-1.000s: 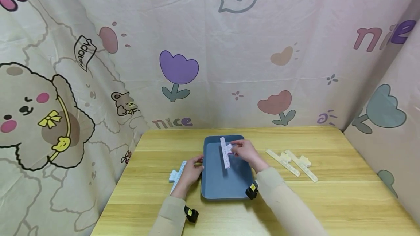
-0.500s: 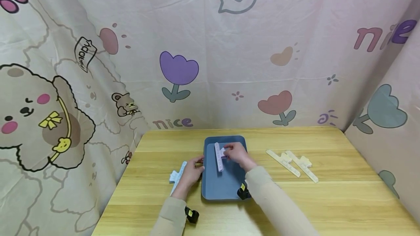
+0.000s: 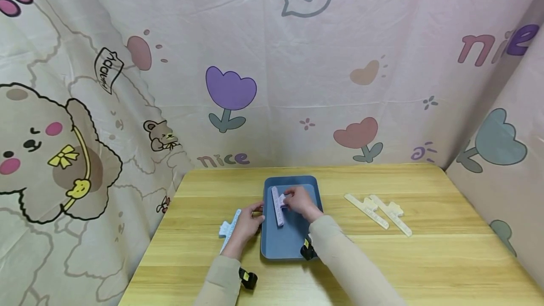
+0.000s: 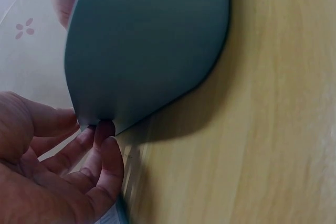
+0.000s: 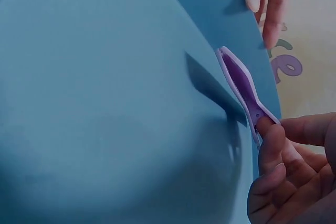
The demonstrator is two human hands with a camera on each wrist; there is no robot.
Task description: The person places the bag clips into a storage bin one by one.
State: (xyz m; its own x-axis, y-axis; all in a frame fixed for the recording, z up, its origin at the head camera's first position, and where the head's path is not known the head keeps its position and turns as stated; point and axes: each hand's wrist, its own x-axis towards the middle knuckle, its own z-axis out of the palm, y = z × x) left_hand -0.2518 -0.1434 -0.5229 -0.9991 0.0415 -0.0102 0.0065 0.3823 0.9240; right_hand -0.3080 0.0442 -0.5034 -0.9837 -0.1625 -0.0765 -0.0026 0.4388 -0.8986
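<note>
In the head view, my right hand [image 3: 300, 200] is over the blue-grey tray [image 3: 284, 244], holding a light purple bag clip [image 3: 277, 207] by its grip tab. Thumb and fingers pinch that tab in the right wrist view, where the long clip [image 5: 239, 80] casts a shadow on the tray floor beneath it. My left hand [image 3: 247, 225] holds the tray's left side. The left wrist view has the thumb and fingertips of the left hand [image 4: 63, 166] pinching the rim of the tray [image 4: 152, 40]. Beside the left wrist lies a light blue clip [image 3: 229, 227], partly hidden by the hand.
Two pale yellow clips [image 3: 367, 209] lie side by side on the wooden table [image 3: 442, 259], right of the tray. A printed cloth [image 3: 293, 79] hangs behind the table and along both sides. Each wrist wears a small black camera [image 3: 248, 278].
My right hand has moved left and slightly toward me, carrying the purple clip from over the tray's middle toward its left side. My left hand has stayed at the tray's left rim.
</note>
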